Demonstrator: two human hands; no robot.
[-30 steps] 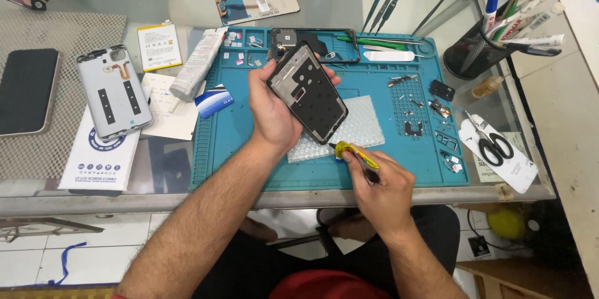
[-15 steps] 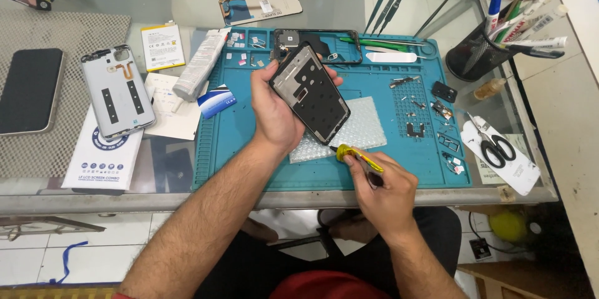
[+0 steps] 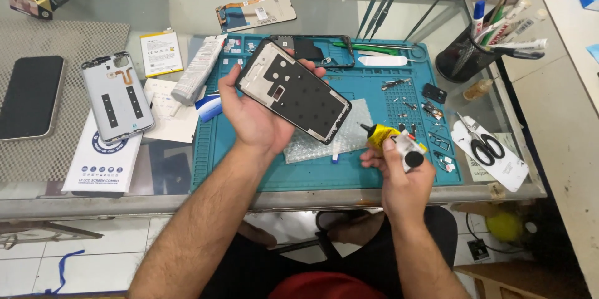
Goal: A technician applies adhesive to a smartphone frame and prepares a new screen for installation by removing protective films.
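Over a teal silicone work mat (image 3: 262, 171) on a glass table (image 3: 349, 9), the left hand (image 3: 253, 115) holds a black rectangular phone frame (image 3: 293, 90) tilted, its inner side up. The right hand (image 3: 402, 177) grips a small yellow glue tube (image 3: 384, 135), its black nozzle pointing left, just above a clear bubble-wrap sheet (image 3: 318, 143). A silver phone back cover (image 3: 116, 96) lies left, black-handled scissors (image 3: 483, 144) right.

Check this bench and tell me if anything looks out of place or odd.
Nothing looks spilled or broken. The left hand holds a stripped phone frame tilted, the right hand a small yellow tube. Tiny parts lie scattered on the blue mat.
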